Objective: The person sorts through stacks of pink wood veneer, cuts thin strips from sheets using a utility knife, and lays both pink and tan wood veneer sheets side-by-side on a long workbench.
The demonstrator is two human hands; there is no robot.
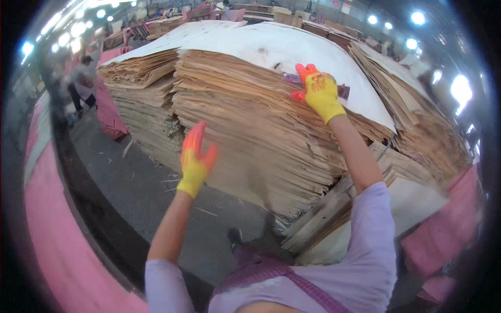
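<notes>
My right hand (pixel 319 93), in a yellow glove with orange-red fingers, is over the near edge of a tall stack of thin wood veneer sheets (pixel 250 115). A flat purple-maroon object (pixel 343 92) lies under it, showing on both sides of the glove; its kind is unclear. Thumb and forefinger are apart around it. My left hand (pixel 194 159), gloved the same way and slightly blurred, hangs in the air before the stack's front side. Its fingers point up with the thumb spread, and nothing is in it. A pale sheet (pixel 313 47) covers the stack's top.
More veneer stacks (pixel 412 104) stand on the right, with boards (pixel 334 224) leaning low beside me. Pink panels (pixel 57 219) run along the left, and another pink panel (pixel 443 224) is at the right. Wood scraps litter the grey floor (pixel 130 177). A person (pixel 83 86) stands far left.
</notes>
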